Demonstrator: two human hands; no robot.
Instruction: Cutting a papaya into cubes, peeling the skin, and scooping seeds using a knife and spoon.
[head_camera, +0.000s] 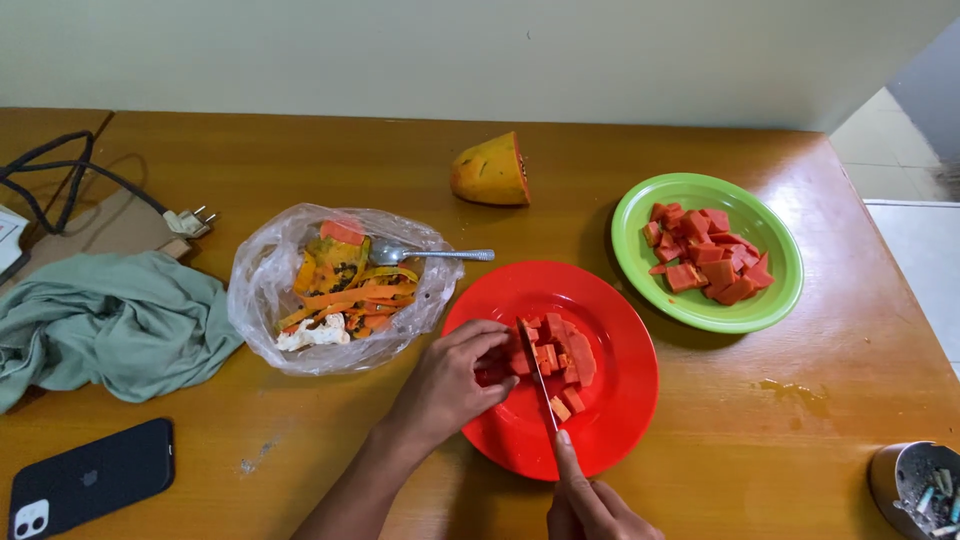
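Observation:
A red plate (610, 310) lies in front of me with orange papaya pieces (562, 358) on it. My left hand (452, 380) rests on the plate's left side, fingers curled against the papaya. My right hand (590, 500) at the bottom edge grips a knife (540, 378), index finger along its back, the blade standing in the papaya pieces. A green plate (775, 300) at the right holds more cut papaya chunks (708, 255).
An uncut papaya end (490, 172) lies at the back. A clear plastic bag (262, 285) holds peels and a spoon (430, 254). A green cloth (110, 320), black phone (90, 478) and plug with cable (188, 220) are left. A metal cup (915, 485) stands bottom right.

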